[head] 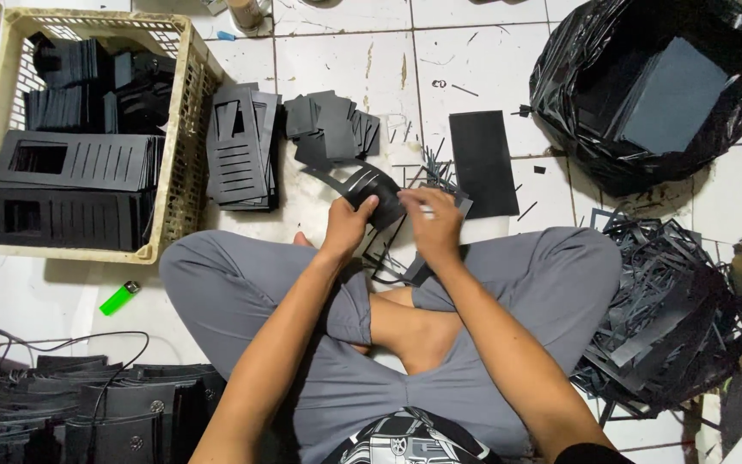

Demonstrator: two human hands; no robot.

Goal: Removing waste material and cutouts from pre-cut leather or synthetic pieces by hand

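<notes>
Two hands at centre above crossed legs: left hand and right hand both clamped on one curled black cut sheet. One basket far left, full of black sheets. One green lighter near left on floor. One black bag far right. One scrap pile right.

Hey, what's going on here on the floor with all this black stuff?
A person sits cross-legged on a white tiled floor, both hands on a black die-cut sheet with slots. The left hand and the right hand grip it in front of the knees. A cream crate at the left holds stacked black pieces, a pile of cut sheets lies beside it, and black offcut strips are heaped at the right.
</notes>
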